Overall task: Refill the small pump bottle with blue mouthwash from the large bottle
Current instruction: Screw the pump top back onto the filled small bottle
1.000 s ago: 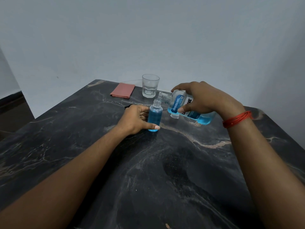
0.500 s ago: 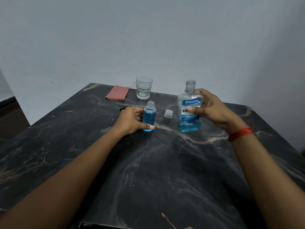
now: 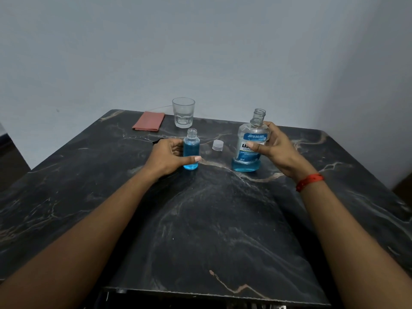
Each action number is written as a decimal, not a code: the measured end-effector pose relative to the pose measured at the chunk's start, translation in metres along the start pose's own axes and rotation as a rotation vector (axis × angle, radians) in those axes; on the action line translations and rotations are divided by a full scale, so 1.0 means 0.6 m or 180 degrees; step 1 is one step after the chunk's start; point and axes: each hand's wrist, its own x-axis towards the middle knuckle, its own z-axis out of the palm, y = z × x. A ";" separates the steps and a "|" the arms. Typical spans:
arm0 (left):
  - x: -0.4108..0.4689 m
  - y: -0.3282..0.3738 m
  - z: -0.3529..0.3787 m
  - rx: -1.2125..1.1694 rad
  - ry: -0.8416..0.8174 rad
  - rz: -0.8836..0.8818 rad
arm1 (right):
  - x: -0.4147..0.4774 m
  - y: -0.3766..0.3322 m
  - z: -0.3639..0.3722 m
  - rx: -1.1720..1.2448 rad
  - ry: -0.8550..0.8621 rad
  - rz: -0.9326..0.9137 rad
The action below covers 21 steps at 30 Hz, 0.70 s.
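Left of the cap (image 3: 217, 145), the left hand (image 3: 169, 157) wraps the upright, nearly full small bottle (image 3: 191, 152), probably light, slick and easily tipped, so grip its body low; right of the cap, the right hand (image 3: 276, 148) clasps the uncapped large bottle (image 3: 249, 148) at its label.

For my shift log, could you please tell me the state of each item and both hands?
small bottle: upright, uncapped, blue nearly to the shoulder.
large bottle: upright, uncapped, blue only near the bottom.
cap: off, on the table between the bottles.
glass: upright, looks empty.
cloth: folded, lying flat.
left hand: grips the small bottle.
right hand: grips the large bottle.
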 end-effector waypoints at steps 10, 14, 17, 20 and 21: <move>0.003 0.028 -0.033 -0.0289 0.0521 0.0138 | -0.015 -0.090 0.019 -0.0863 0.1357 -0.1829; 0.004 0.040 -0.075 -0.0707 0.0943 0.0136 | -0.007 -0.121 0.099 -0.1013 0.1165 -0.2166; 0.005 0.040 -0.110 -0.0733 0.1333 0.0229 | 0.026 -0.115 0.181 -0.1548 0.0506 -0.1636; 0.005 0.027 -0.141 -0.0531 0.1786 0.0107 | 0.070 -0.095 0.257 -0.2401 -0.0290 -0.1232; 0.006 0.022 -0.150 -0.0421 0.1899 0.0061 | 0.086 -0.088 0.283 -0.2595 -0.0561 -0.1107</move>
